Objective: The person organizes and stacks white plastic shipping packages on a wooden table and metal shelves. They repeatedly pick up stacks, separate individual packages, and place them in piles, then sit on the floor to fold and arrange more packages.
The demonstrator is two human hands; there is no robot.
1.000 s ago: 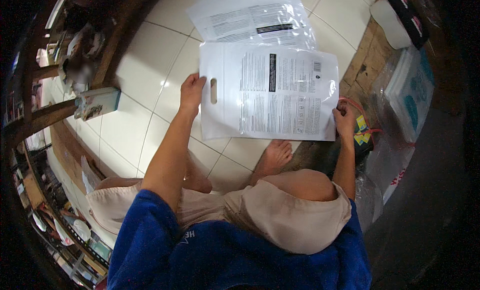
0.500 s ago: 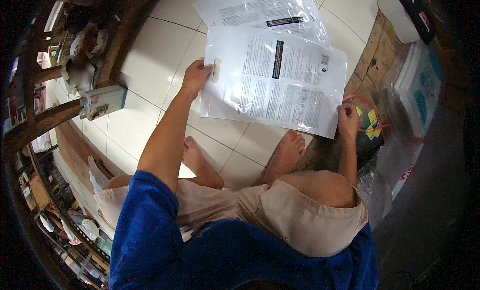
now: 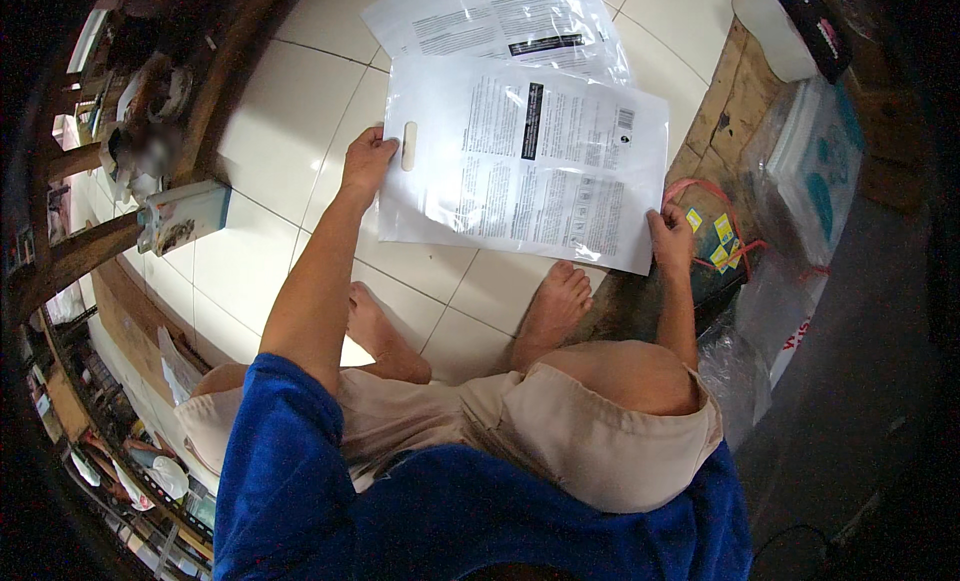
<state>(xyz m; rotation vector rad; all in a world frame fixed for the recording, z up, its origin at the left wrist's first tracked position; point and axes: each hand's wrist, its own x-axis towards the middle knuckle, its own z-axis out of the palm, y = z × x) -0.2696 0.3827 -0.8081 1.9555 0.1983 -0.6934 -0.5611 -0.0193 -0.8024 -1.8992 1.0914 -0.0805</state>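
A white plastic bag (image 3: 440,196), printed with blocks of text and a cut-out handle slot, is spread between my two hands above the floor. My left hand (image 3: 369,163) pinches its left edge beside the slot. At the lower right corner, the fingers of my right hand (image 3: 671,236) are closed on the bag's edge. Beyond it, several similar printed bags (image 3: 450,23) lie fanned on the floor, partly covered by the held one.
To the right, a wooden board (image 3: 715,121) bears a clear-wrapped stack (image 3: 808,176). Red string (image 3: 735,206) and small yellow labels (image 3: 722,243) lie near my right hand. My bare feet (image 3: 553,306) rest on the tiles. Cluttered shelving (image 3: 100,411) stands at left.
The whole scene has shifted slightly left in the view. Both hands keep their grip on the bag, which stays spread in nearly the same pose.
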